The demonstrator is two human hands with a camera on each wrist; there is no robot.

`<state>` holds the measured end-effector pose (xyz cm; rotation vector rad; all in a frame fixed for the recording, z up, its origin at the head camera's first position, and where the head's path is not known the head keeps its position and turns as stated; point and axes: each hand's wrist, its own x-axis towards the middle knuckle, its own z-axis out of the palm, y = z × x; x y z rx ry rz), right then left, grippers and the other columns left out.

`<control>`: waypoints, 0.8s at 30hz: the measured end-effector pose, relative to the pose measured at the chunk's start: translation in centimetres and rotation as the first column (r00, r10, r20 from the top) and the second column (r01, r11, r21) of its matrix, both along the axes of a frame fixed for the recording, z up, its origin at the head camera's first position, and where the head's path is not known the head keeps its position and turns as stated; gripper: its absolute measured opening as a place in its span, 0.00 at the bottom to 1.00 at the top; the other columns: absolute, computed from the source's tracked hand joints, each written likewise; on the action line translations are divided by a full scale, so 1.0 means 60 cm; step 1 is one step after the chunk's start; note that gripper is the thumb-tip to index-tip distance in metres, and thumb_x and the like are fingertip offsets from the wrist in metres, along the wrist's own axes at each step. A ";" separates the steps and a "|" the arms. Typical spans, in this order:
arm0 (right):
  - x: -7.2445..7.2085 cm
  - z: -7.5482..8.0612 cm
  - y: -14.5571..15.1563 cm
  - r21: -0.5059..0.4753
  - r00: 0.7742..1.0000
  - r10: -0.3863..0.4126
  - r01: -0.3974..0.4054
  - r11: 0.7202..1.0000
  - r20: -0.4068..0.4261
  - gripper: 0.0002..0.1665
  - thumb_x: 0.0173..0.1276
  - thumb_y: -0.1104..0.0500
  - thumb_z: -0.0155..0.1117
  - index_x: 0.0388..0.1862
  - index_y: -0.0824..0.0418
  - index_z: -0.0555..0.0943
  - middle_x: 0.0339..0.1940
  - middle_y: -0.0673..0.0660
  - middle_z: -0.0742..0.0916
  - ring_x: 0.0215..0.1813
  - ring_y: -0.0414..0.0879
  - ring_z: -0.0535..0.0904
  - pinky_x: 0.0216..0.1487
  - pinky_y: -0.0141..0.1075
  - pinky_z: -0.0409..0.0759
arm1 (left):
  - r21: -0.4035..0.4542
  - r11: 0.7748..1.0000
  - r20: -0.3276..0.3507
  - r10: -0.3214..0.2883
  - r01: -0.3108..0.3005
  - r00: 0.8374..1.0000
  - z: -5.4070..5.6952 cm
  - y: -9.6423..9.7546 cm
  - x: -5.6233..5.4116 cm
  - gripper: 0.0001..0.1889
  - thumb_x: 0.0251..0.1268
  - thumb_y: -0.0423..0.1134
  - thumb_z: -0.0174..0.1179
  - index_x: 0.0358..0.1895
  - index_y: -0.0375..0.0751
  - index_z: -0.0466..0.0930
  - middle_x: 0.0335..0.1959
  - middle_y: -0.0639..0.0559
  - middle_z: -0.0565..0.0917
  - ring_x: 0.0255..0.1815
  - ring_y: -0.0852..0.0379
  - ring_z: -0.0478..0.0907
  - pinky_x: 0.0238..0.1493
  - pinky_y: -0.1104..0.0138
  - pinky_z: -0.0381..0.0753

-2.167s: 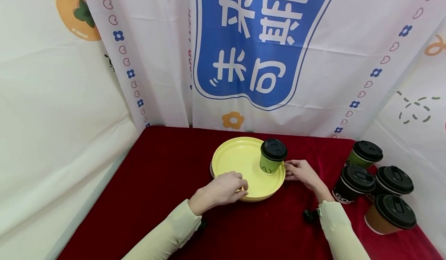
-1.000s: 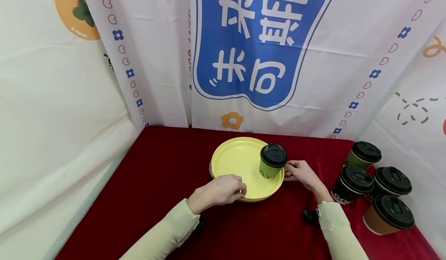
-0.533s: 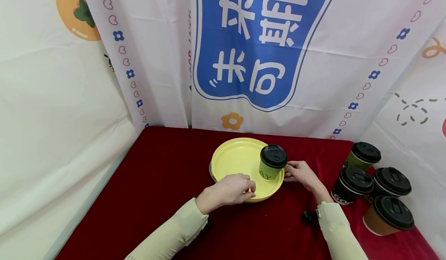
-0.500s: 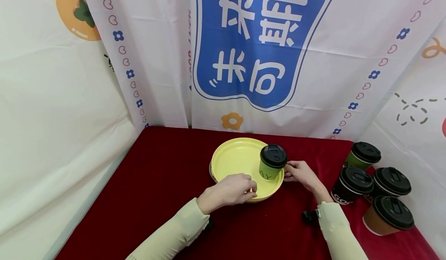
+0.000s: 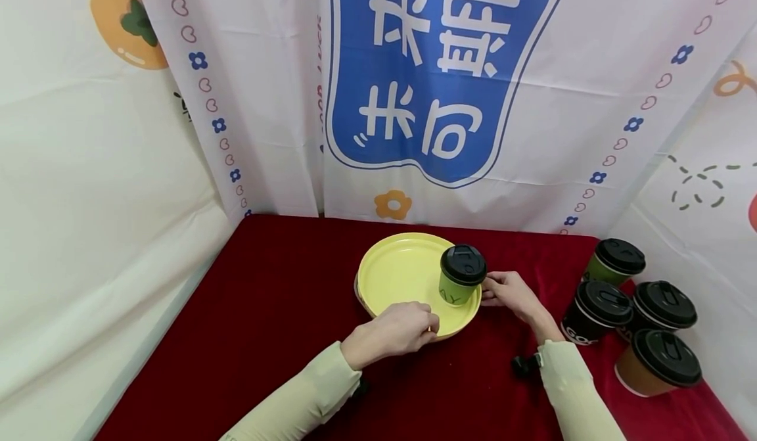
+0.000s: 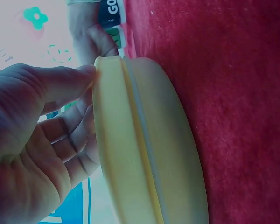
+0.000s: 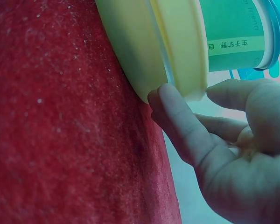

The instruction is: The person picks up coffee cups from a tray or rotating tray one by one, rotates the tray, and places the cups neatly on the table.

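Observation:
A round yellow tray sits on a paler round base, with a light line between them in both wrist views. On the tray's right part stands a green paper cup with a black lid, upright. My left hand is at the near rim; its thumb meets the rim edge and its fingers bend behind it in the left wrist view. At the right rim, my right hand pinches the tray edge, thumb on top and fingertips against the side, close beside the cup. Neither hand touches the cup.
Several lidded paper cups cluster at the table's right: a green cup, two dark ones including a black cup, and a brown cup. A red cloth covers the table. Printed white curtains stand behind and at the sides.
The cup on the tray shifted slightly toward me early on, then stayed. My left hand has since slid right along the near rim and a little closer. My right hand holds its place.

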<state>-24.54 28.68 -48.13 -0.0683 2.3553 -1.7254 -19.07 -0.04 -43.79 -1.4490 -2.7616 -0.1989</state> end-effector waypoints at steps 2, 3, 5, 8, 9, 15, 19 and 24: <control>0.000 0.000 0.000 -0.007 1.000 -0.001 0.001 1.000 0.001 0.25 0.78 0.58 0.52 0.62 0.77 0.72 0.42 0.63 0.87 0.41 0.47 0.87 0.45 0.44 0.86 | 0.002 1.000 0.003 -0.002 0.002 1.000 -0.001 -0.003 -0.001 0.04 0.68 0.46 0.62 0.36 0.55 0.85 0.34 0.61 0.82 0.34 0.68 0.77 0.32 0.76 0.75; 0.000 0.000 0.001 -0.010 1.000 0.000 0.000 1.000 0.002 0.25 0.78 0.58 0.52 0.62 0.78 0.72 0.42 0.63 0.87 0.41 0.47 0.87 0.45 0.44 0.86 | 0.003 1.000 0.006 -0.003 0.003 1.000 -0.001 -0.006 -0.001 0.04 0.68 0.46 0.62 0.36 0.56 0.85 0.34 0.61 0.82 0.34 0.68 0.77 0.32 0.76 0.75; 0.000 0.000 0.000 -0.013 1.000 -0.004 0.005 1.000 0.007 0.24 0.77 0.58 0.52 0.61 0.78 0.73 0.41 0.62 0.87 0.40 0.46 0.87 0.45 0.44 0.86 | 0.007 1.000 0.010 -0.010 0.010 1.000 -0.002 -0.011 -0.002 0.04 0.68 0.46 0.61 0.37 0.56 0.85 0.34 0.62 0.82 0.33 0.69 0.76 0.32 0.76 0.74; 0.000 0.000 -0.001 -0.018 1.000 -0.003 0.004 1.000 0.012 0.24 0.77 0.59 0.52 0.61 0.78 0.73 0.40 0.61 0.87 0.40 0.45 0.87 0.45 0.44 0.86 | 0.012 1.000 0.019 -0.022 0.022 1.000 -0.002 -0.021 -0.005 0.04 0.69 0.46 0.61 0.37 0.57 0.85 0.34 0.62 0.82 0.34 0.69 0.76 0.33 0.77 0.74; 0.000 0.001 -0.001 -0.019 1.000 -0.003 0.003 1.000 0.013 0.23 0.77 0.59 0.52 0.60 0.78 0.74 0.40 0.61 0.87 0.40 0.45 0.87 0.45 0.44 0.86 | 0.014 1.000 0.024 -0.027 0.027 0.999 -0.001 -0.024 -0.006 0.04 0.69 0.46 0.61 0.37 0.57 0.85 0.34 0.62 0.82 0.34 0.69 0.76 0.33 0.77 0.74; 0.000 0.004 -0.002 -0.012 1.000 -0.002 0.002 1.000 0.006 0.24 0.77 0.58 0.54 0.60 0.77 0.74 0.39 0.60 0.87 0.39 0.45 0.87 0.45 0.44 0.86 | 0.017 0.999 0.051 -0.051 0.051 0.997 0.003 -0.046 -0.013 0.04 0.69 0.45 0.61 0.37 0.57 0.85 0.33 0.62 0.81 0.33 0.68 0.75 0.34 0.76 0.74; 0.001 0.005 -0.001 -0.010 1.000 0.007 -0.007 1.000 0.002 0.25 0.77 0.57 0.53 0.61 0.77 0.73 0.40 0.60 0.87 0.40 0.45 0.87 0.45 0.44 0.86 | 0.009 0.999 0.077 -0.049 0.048 0.996 0.006 -0.058 -0.019 0.04 0.69 0.45 0.61 0.37 0.56 0.86 0.32 0.62 0.80 0.32 0.68 0.73 0.34 0.77 0.73; 0.001 0.003 0.001 -0.015 1.000 0.010 -0.010 1.000 0.007 0.26 0.77 0.57 0.53 0.63 0.77 0.72 0.41 0.61 0.87 0.40 0.45 0.87 0.45 0.43 0.86 | 0.013 0.998 0.094 -0.060 0.059 0.994 0.007 -0.065 -0.024 0.04 0.68 0.45 0.62 0.37 0.55 0.86 0.30 0.62 0.80 0.31 0.68 0.72 0.35 0.77 0.72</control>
